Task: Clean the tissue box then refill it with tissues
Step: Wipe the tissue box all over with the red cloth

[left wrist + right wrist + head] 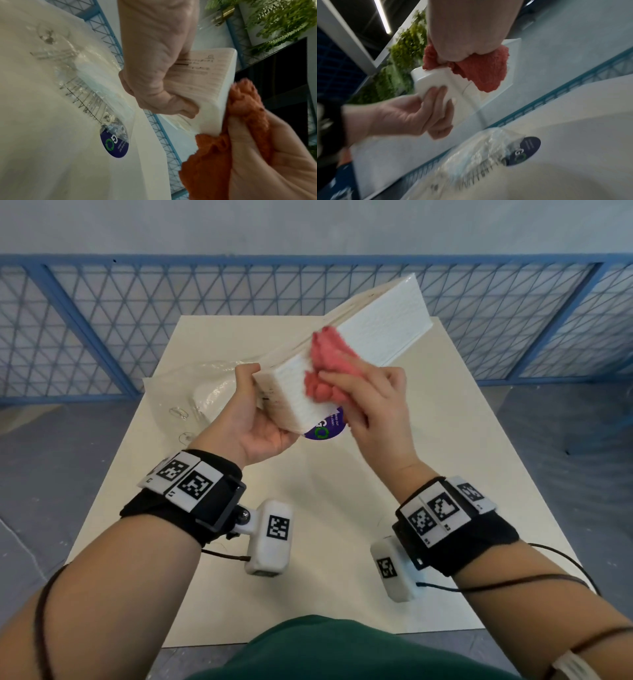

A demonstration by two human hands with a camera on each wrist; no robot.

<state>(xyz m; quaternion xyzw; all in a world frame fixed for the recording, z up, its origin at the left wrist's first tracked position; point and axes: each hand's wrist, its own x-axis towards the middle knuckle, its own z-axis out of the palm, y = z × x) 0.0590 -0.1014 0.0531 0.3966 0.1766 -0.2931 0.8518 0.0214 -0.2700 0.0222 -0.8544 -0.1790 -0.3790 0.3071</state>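
Tissue box (373,337), white, long, held up off the worktop (329,508), tilted, far end raised toward the blue fence (102,313). Left hand (255,419) gripping near end of box, thumb on one side, fingers (436,97) wrapped round the other. Right hand (371,402) pinching a bunched red cloth (329,371), fingers closed on it, cloth pressed against the broad face of the box near the left hand. Clear plastic pack of tissues (205,395) lying on worktop beneath and to the left; purple round sticker (323,428) at its near end.
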